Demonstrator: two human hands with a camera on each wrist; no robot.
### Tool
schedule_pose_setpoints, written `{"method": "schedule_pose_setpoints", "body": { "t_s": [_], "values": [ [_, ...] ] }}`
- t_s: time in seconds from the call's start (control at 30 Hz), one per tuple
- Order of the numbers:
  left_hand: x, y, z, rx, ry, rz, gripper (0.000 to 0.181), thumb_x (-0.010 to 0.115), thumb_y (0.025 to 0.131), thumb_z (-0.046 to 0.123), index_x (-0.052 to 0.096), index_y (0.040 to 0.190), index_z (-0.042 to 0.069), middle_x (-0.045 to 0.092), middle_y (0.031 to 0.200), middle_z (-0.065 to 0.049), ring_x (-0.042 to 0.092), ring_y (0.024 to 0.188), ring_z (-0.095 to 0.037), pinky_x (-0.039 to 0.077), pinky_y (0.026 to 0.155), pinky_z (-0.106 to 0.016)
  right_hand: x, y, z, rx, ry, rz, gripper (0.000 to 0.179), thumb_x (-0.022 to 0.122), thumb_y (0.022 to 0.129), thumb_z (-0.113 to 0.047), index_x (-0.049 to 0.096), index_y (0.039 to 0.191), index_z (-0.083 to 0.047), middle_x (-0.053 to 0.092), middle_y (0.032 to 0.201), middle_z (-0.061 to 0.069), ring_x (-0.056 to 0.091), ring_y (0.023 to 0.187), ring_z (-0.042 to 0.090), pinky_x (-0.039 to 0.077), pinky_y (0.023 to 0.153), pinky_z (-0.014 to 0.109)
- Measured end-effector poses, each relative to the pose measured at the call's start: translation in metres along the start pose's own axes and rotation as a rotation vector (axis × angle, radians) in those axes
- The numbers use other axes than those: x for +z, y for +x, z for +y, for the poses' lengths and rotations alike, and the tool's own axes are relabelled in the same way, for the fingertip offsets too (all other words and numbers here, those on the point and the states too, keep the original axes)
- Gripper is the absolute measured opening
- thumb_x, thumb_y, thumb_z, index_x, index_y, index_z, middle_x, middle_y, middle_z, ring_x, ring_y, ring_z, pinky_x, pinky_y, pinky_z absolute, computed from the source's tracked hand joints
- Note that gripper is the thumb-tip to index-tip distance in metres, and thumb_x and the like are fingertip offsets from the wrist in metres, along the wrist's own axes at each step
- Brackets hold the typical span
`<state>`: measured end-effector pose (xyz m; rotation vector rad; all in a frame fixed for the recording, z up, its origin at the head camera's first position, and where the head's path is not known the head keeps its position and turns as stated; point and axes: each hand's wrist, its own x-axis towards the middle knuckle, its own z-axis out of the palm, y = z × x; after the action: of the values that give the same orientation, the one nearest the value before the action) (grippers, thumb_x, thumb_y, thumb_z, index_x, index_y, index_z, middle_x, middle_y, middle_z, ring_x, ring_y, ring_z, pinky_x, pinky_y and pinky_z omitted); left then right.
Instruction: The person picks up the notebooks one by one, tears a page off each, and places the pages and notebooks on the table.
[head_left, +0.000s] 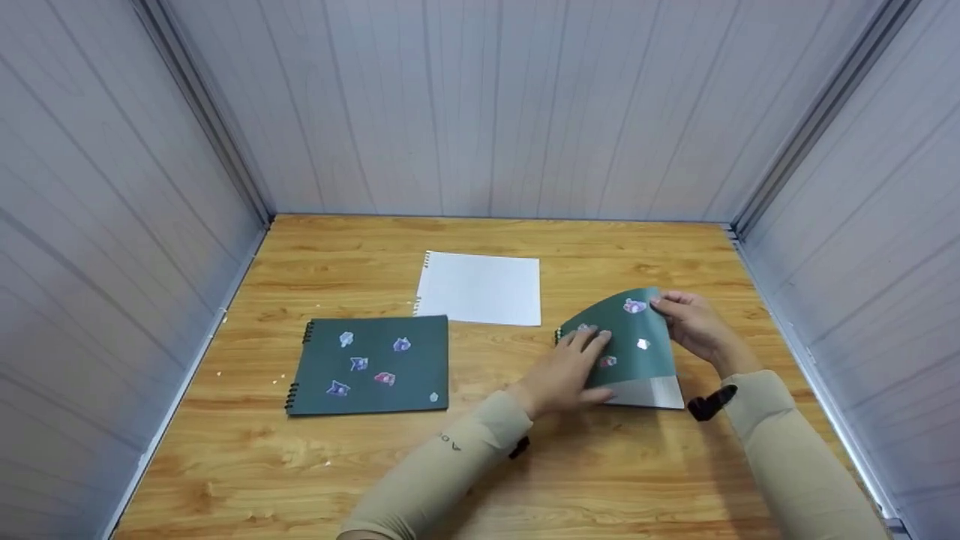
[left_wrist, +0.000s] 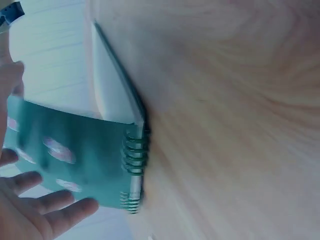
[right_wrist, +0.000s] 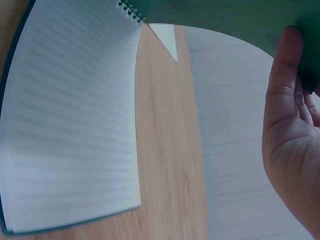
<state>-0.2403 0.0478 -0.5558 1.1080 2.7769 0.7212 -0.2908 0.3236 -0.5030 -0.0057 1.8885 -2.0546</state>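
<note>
On the right of the table lies a spiral notebook with a dark green cover [head_left: 630, 371] dotted with small stickers. My right hand [head_left: 697, 326] pinches the cover's far right corner between thumb and fingers. That side of the cover is lifted and bowed, and the white pages [right_wrist: 75, 125] show beneath it. My left hand [head_left: 562, 375] has its fingers stretched over the cover's left part, near the coil binding [left_wrist: 135, 155]. In the left wrist view its fingertips overlap the cover close to the coils.
A second green spiral notebook [head_left: 412, 375] with stickers lies shut at the left. Behind it is a loose white sheet [head_left: 480, 289] with torn binding holes, one corner meeting the notebook. Small paper scraps [head_left: 277, 380] dot the table's left side. Pale panel walls [head_left: 465, 112] enclose the table.
</note>
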Motion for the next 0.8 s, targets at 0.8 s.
{"method": "schedule_pose_setpoints", "body": {
  "t_s": [0.8],
  "values": [
    [-0.035,-0.027,-0.017,0.171,0.461,0.256,0.049,0.072,0.103,0.027,0.067,0.147,0.008,0.069,0.148,-0.012,0.065,0.141,-0.031,0.052,0.119,-0.039,0.052,0.033,0.022,0.043,-0.098,-0.123,0.025,0.056,0.115,-0.021,0.077,0.11,-0.008,0.078,0.095,0.001,0.076,0.084,0.012,0.065,0.078,0.028]
  ]
}}
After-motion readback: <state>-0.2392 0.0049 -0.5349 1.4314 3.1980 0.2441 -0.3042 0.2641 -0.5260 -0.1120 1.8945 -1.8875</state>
